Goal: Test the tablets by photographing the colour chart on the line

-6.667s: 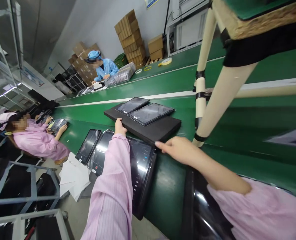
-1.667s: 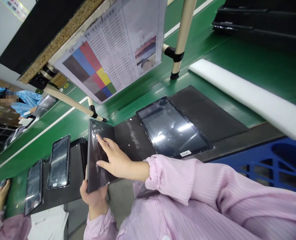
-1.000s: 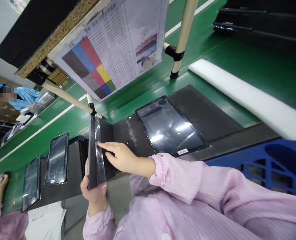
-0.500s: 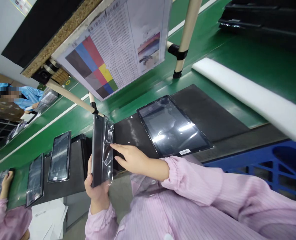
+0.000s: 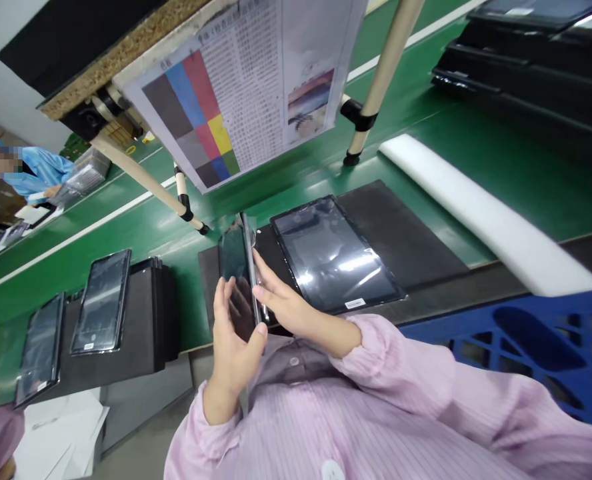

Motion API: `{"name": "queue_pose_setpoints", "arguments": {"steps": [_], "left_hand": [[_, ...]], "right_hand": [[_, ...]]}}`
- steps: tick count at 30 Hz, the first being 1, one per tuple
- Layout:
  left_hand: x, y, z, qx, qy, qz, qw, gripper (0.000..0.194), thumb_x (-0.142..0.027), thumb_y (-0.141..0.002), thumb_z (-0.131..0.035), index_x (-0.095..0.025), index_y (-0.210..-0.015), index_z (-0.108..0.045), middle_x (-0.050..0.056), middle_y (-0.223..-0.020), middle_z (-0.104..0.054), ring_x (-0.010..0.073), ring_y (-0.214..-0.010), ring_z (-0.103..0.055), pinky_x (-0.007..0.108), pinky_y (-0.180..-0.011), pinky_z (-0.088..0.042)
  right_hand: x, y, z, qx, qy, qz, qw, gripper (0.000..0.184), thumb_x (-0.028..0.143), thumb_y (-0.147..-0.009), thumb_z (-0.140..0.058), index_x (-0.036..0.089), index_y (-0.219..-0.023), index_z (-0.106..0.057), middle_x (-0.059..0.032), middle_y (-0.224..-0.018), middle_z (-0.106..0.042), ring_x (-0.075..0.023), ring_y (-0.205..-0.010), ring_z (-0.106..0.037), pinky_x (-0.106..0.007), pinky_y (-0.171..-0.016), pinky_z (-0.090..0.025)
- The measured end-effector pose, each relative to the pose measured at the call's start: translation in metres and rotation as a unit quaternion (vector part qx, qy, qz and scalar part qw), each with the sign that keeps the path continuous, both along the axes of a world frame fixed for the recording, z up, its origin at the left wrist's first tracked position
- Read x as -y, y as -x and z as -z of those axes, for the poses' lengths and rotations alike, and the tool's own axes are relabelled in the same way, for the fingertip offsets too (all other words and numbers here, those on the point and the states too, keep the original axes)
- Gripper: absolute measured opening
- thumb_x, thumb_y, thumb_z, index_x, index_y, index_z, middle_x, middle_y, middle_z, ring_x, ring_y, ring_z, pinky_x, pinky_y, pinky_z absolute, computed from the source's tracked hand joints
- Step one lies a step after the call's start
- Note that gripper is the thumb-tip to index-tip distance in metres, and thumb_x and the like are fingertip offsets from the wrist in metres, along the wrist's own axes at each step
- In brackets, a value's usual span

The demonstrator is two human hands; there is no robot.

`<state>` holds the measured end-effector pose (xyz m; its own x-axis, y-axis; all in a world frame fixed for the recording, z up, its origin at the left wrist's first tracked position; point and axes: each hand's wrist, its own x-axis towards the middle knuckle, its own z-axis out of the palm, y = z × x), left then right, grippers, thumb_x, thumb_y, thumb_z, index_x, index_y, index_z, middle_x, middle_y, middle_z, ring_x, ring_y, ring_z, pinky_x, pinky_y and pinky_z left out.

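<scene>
A dark tablet (image 5: pixel 237 267) in clear film stands steeply tilted between my hands, its glossy screen turned left. My left hand (image 5: pixel 233 347) supports its lower part, with fingers against the screen and thumb at the near edge. On the other side, my right hand (image 5: pixel 286 303) presses its fingers along the back and edge, partly hidden from view. Just right of my hands, a second film-wrapped tablet (image 5: pixel 333 253) with a white label lies screen up on a black mat (image 5: pixel 401 230).
Left of my hands, film-wrapped tablets (image 5: pixel 101 300) rest on black foam pads (image 5: pixel 141 320). A white foam bar (image 5: pixel 486 213) lies to the right, below stacked dark tablets (image 5: pixel 526 80). A pipe-framed chart (image 5: pixel 246 93) overhangs the green belt (image 5: pixel 186 243). A blue crate (image 5: pixel 531 340) stands below.
The held tablet has swung round and moved right, so its screen now faces left. My left hand has shifted onto the screen side, and my right hand has closed in on the back.
</scene>
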<state>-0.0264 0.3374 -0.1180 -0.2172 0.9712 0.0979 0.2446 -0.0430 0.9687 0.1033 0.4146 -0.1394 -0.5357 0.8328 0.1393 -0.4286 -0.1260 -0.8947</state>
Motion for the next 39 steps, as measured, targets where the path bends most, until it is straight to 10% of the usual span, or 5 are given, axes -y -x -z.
{"name": "queue_pose_setpoints", "arguments": {"steps": [5,24,30,36,39], "left_hand": [[0.002,-0.002,-0.004,-0.001,-0.029,-0.025,0.999,0.092,-0.032,-0.079,-0.077,-0.033,-0.154,-0.023,0.016,-0.153,-0.042,0.0311,-0.146,-0.037,0.055,-0.119,-0.027],[-0.002,0.021,0.024,-0.203,0.038,0.013,0.978,0.080,-0.034,-0.057,-0.092,-0.031,-0.131,-0.064,0.015,-0.152,-0.048,0.0476,-0.151,-0.013,0.073,-0.115,0.005],[0.004,0.051,0.046,-0.311,0.020,0.079,0.947,0.076,-0.032,-0.070,-0.085,-0.037,-0.140,-0.056,0.013,-0.154,-0.046,0.0457,-0.149,-0.024,0.072,-0.113,-0.026],[0.023,0.048,0.020,-0.397,-0.044,0.125,0.908,0.070,-0.040,-0.080,-0.076,-0.035,-0.145,-0.050,0.014,-0.148,-0.053,0.0416,-0.146,-0.034,0.070,-0.113,-0.031],[0.044,0.090,-0.008,-0.409,-0.106,-0.008,0.906,0.058,-0.033,-0.084,-0.072,-0.035,-0.140,-0.055,0.011,-0.141,-0.059,0.0345,-0.140,-0.046,0.065,-0.119,-0.023]], "right_hand": [[0.003,-0.004,-0.002,-0.046,0.046,-0.035,0.997,0.100,0.062,-0.091,-0.057,0.029,-0.160,0.008,-0.0093,-0.167,0.000,-0.0220,-0.151,-0.027,-0.043,-0.117,-0.039],[-0.037,-0.032,-0.003,0.204,0.049,0.036,0.977,0.096,0.070,-0.087,-0.054,0.024,-0.161,-0.014,-0.0040,-0.167,-0.006,-0.0217,-0.156,-0.002,-0.047,-0.127,-0.001],[-0.030,-0.025,0.019,0.163,0.060,0.044,0.984,0.092,0.070,-0.088,-0.050,0.025,-0.161,-0.016,-0.0033,-0.166,-0.011,-0.0203,-0.155,-0.010,-0.048,-0.127,-0.007],[-0.037,-0.027,0.004,0.240,0.004,0.148,0.959,0.086,0.067,-0.085,-0.055,0.030,-0.156,-0.027,-0.0030,-0.165,-0.019,-0.0229,-0.153,-0.020,-0.047,-0.127,-0.014],[-0.038,-0.010,-0.005,0.276,0.006,0.060,0.959,0.071,0.064,-0.083,-0.059,0.031,-0.144,-0.047,-0.0084,-0.155,-0.042,-0.0269,-0.143,-0.041,-0.048,-0.122,-0.031]]}}
